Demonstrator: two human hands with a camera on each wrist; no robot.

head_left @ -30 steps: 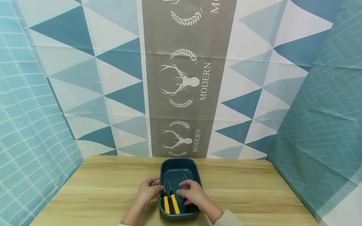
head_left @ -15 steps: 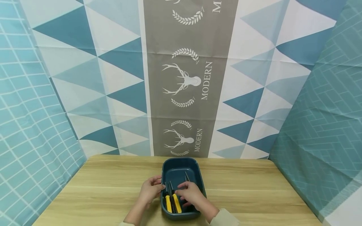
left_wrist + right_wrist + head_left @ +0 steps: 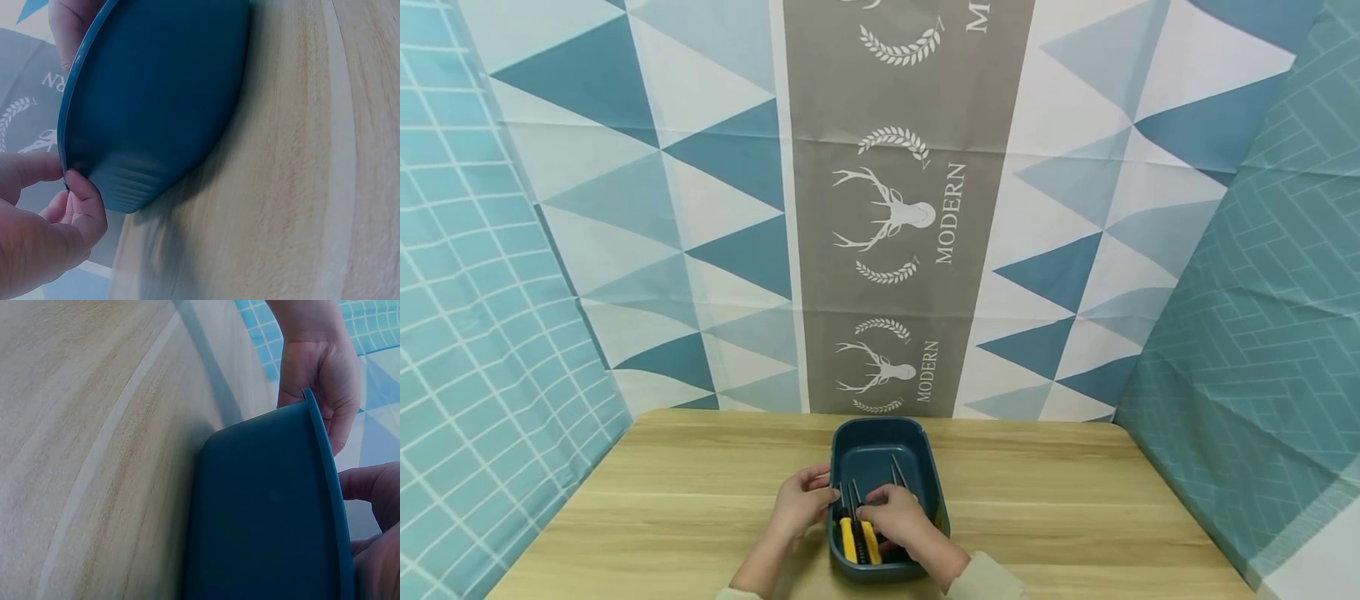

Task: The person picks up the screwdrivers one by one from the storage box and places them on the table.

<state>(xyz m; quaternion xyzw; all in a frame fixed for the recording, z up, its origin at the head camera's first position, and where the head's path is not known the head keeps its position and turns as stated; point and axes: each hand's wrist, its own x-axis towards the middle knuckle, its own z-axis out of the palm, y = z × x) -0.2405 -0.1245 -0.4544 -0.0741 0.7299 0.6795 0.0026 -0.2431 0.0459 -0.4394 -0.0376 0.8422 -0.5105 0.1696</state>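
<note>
A dark blue bin (image 3: pixel 880 573) stands on the table. My left hand (image 3: pixel 796 508) pinches its left rim between thumb and fingers, seen closely in the left wrist view (image 3: pixel 47 228). Inside at the left lie several screwdrivers with yellow (image 3: pixel 848 542) and black (image 3: pixel 861 546) handles, shafts pointing to the back. My right hand (image 3: pixel 904 518) reaches into the bin with bent fingers at the rightmost yellow handle (image 3: pixel 872 550), partly covering it; its grip is hidden. Thin metal shafts (image 3: pixel 898 472) show beyond that hand. In the right wrist view the bin wall (image 3: pixel 269 500) hides its fingertips.
The wooden table (image 3: pixel 1037 517) surrounds the bin. Behind it hangs a patterned cloth (image 3: pixel 887 275), with blue-green cloths at the left (image 3: pixel 482 292) and right (image 3: pixel 1262 333) sides.
My right hand has moved left inside the bin, from the right side to the yellow handle, uncovering more of the thin shafts. My left hand keeps its hold on the rim.
</note>
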